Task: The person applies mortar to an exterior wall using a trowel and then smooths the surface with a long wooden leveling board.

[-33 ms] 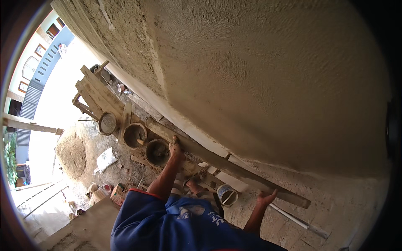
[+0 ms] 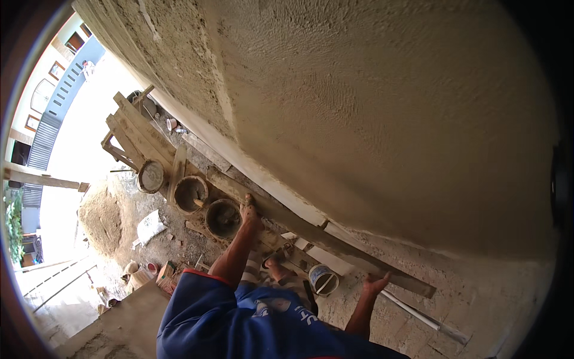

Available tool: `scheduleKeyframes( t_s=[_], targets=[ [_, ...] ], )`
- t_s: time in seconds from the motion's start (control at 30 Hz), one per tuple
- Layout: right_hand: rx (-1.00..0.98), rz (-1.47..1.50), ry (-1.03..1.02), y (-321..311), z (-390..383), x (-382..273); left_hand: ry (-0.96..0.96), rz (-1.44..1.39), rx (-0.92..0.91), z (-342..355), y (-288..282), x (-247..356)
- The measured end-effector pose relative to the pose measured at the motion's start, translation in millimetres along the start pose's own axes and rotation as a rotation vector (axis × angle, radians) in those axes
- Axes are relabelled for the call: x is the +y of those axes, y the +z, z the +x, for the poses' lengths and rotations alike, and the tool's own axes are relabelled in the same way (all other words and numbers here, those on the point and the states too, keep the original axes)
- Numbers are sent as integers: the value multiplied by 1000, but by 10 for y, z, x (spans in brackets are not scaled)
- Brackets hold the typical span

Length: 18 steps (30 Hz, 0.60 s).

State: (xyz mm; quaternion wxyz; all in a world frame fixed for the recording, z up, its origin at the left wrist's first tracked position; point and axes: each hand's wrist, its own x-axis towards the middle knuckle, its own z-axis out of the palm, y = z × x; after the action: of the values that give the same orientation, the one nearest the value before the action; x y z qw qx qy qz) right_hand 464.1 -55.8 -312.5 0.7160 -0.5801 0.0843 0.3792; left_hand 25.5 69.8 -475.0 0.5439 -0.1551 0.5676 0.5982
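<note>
A long, straight, mortar-smeared straightedge lies against the lower part of the plastered wall, slanting from upper left to lower right. My left hand grips it near its left part, just beside a bucket of mortar. Close to the right end, my right hand holds the lower edge, thumb up along it; its other fingers are partly hidden. Above the straightedge the wall's surface is smooth in some places, rough and combed in others.
Below my left arm, mortar buckets stand along scaffold planks. A white pail sits near my legs. On the ground are a sand heap, a white sack and a pale pipe. A distant person is by the gate.
The straightedge has slid slightly left along the wall, my right hand moving with it. My left hand has shifted only a little.
</note>
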Motion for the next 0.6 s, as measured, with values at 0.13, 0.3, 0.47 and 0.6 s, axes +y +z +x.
scheduleKeyframes(
  t_s=[0.13, 0.3, 0.47, 0.6],
  targets=[
    [-69, 146, 281, -436, 1125, 1240, 72, 27, 37, 863, 160, -177],
    [90, 0, 290, -208, 1937, 2375, 117, -57, -61, 2366, 186, -391],
    [-20, 132, 380, 507, 2171, 3021, 61, -119, -303, 3449, 401, -118],
    [-19, 312, 372, 684, 2133, 3154, 164, -30, -235, 3393, 890, 65]
  ],
)
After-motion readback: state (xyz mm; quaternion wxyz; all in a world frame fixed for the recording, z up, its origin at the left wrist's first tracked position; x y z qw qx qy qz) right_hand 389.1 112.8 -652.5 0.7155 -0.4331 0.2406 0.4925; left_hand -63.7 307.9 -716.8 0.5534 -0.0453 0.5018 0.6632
